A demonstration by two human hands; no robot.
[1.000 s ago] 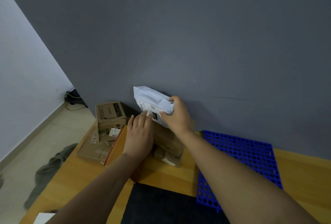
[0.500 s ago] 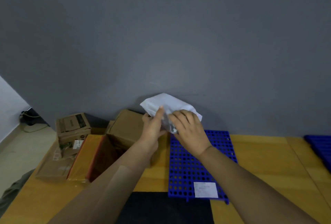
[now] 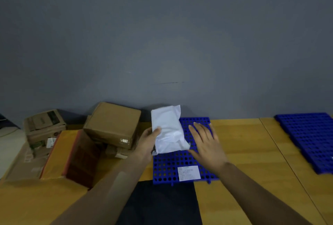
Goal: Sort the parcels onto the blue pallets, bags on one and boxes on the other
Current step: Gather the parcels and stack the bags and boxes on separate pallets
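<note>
While the left hand [image 3: 148, 141] grips the white bag [image 3: 167, 129] by its left edge, thumb on top, the bag lies over the far left part of the near blue pallet [image 3: 182, 163]. Just right of the bag, the right hand [image 3: 207, 142] hovers flat with fingers spread, grasping nothing. Cardboard boxes [image 3: 112, 125] sit left on the wooden surface [image 3: 243, 152]; a second blue pallet [image 3: 310, 138] lies far right.
</note>
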